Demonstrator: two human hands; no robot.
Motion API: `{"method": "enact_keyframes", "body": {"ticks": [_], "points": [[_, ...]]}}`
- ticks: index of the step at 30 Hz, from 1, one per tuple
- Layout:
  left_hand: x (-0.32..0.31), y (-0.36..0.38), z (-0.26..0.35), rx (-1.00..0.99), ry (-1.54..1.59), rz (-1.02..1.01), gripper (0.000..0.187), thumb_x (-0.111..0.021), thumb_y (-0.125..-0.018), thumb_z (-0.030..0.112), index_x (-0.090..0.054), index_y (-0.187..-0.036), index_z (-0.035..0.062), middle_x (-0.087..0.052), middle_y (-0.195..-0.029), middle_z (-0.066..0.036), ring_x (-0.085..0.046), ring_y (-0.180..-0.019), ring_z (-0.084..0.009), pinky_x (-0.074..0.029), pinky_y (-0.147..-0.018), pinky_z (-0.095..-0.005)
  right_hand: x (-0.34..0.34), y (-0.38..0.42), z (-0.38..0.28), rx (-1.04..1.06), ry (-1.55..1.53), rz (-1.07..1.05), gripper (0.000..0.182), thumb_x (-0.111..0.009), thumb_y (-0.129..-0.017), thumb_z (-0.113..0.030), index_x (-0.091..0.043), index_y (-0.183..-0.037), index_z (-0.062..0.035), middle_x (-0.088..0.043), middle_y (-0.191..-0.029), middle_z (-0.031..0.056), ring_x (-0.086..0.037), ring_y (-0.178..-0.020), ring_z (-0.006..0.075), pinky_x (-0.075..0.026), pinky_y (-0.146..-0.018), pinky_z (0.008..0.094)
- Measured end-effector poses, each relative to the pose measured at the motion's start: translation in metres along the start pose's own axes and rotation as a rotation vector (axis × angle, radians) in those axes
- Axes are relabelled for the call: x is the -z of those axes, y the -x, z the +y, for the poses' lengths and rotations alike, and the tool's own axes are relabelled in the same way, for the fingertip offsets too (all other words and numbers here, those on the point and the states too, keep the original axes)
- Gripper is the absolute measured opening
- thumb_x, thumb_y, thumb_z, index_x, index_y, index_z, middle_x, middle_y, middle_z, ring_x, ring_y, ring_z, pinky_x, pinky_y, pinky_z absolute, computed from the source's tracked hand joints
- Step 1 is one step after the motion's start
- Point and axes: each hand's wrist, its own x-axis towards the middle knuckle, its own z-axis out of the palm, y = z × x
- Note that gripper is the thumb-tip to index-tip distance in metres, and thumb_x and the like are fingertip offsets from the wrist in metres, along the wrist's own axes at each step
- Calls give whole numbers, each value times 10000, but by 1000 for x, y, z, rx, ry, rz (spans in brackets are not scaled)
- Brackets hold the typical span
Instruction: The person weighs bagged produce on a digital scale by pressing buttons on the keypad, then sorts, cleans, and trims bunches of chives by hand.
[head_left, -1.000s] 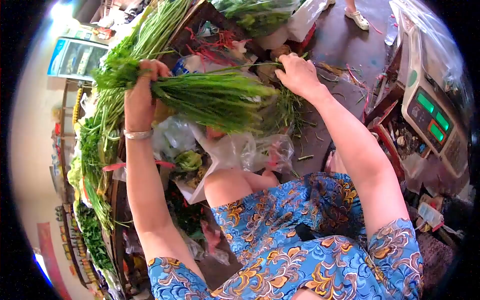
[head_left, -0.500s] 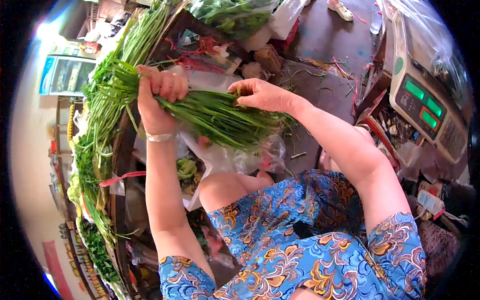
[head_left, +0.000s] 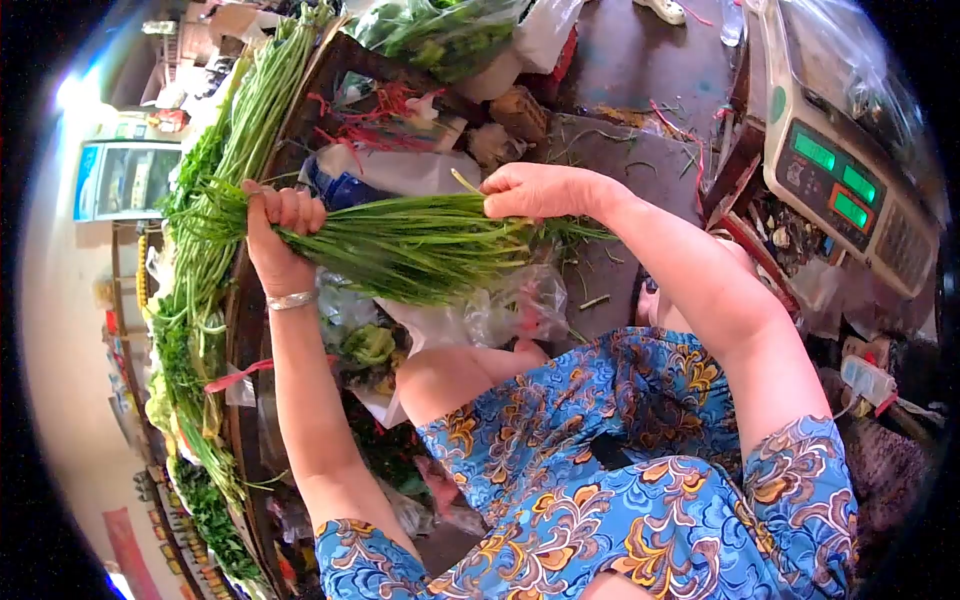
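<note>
A long bunch of chives [head_left: 420,245] stretches sideways in front of me, its leaves fanned out toward the right. My left hand [head_left: 283,225], with a silver bracelet at the wrist, is wrapped round the bunch near its left end. At the other end, my right hand [head_left: 535,190] is closed in a pinch, and a thin pale stalk [head_left: 465,182] sticks out from its fingertips. Some loose green leaves [head_left: 580,230] trail just below that hand.
A scale [head_left: 850,180] with lit green digits stands at the right. Long beans [head_left: 265,110] and leafy greens [head_left: 205,510] line a ledge at the left. Bagged greens [head_left: 440,35] lie at the back. Red ties [head_left: 385,115] and plastic bags [head_left: 520,300] are below the bunch.
My left hand has moved left with the chives, and the bunch now lies straighter. My right hand has shifted slightly right, with a pale stalk now showing at its fingertips.
</note>
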Motion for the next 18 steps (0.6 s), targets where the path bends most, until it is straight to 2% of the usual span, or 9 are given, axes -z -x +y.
{"method": "enact_keyframes", "body": {"ticks": [2,3,4,7,8,11,15,17,18], "points": [[3,-2,1,-1,2,15,438,-386,-998,314,-307,-609,131,-239,-527,23,-237,-483,-123,-273,-486,-282,-1,-1,0,-4,-155,-13,246,-554,-829,-251,-610,-853,-12,-558,-707,-14,-495,-652,89,-403,-598,270],[2,-2,1,-24,-25,126,432,-384,-999,316,-299,-615,137,-219,-541,27,-221,-493,-118,-253,-492,-285,-2,-1,-1,-8,-308,-29,231,-552,-838,-253,-601,-801,-30,-523,-662,-29,-468,-617,76,-381,-565,261],[1,-3,3,-49,-53,236,425,-382,-999,318,-291,-622,144,-198,-555,31,-204,-503,-113,-233,-498,-288,-3,1,-1,11,-276,-31,217,-548,-853,-256,-587,-764,-62,-473,-618,-44,-416,-554,56,-339,-507,240],[29,-3,20,-119,-49,300,427,-395,-992,317,-285,-620,138,-214,-560,23,-204,-513,-124,-226,-504,-293,12,7,5,-40,-336,-67,215,-545,-856,-253,-571,-733,-78,-451,-603,-45,-384,-515,49,-299,-472,224],[38,0,28,-157,-66,278,420,-404,-986,305,-294,-619,134,-224,-561,19,-204,-516,-131,-224,-509,-297,19,9,14,63,-405,-73,212,-527,-866,-242,-561,-739,-74,-424,-592,-50,-350,-492,44,-267,-450,219],[54,5,47,-198,-43,267,424,-408,-985,305,-290,-614,138,-224,-552,19,-204,-513,-131,-226,-514,-297,36,23,8,13,-527,69,179,-526,-878,-215,-527,-748,-92,-360,-578,-74,-297,-478,40,-219,-438,217],[49,3,48,-198,-89,272,445,-399,-996,337,-270,-618,139,-208,-557,24,-197,-510,-125,-230,-511,-295,40,22,0,214,-605,99,229,-548,-907,-278,-510,-734,-132,-346,-573,-84,-280,-486,24,-213,-443,209],[49,3,48,-195,-117,281,461,-400,-994,366,-262,-617,139,-194,-555,26,-192,-506,-124,-228,-506,-293,49,17,-2,342,-799,-43,165,-552,-908,-202,-578,-893,-40,-498,-661,-26,-428,-531,28,-340,-498,174],[47,4,49,-196,-122,281,461,-400,-994,366,-262,-617,139,-194,-555,26,-192,-506,-124,-228,-506,-293,45,13,-5,346,-802,-46,165,-552,-908,-202,-578,-893,-40,-498,-661,-26,-428,-531,28,-340,-498,174]]}}
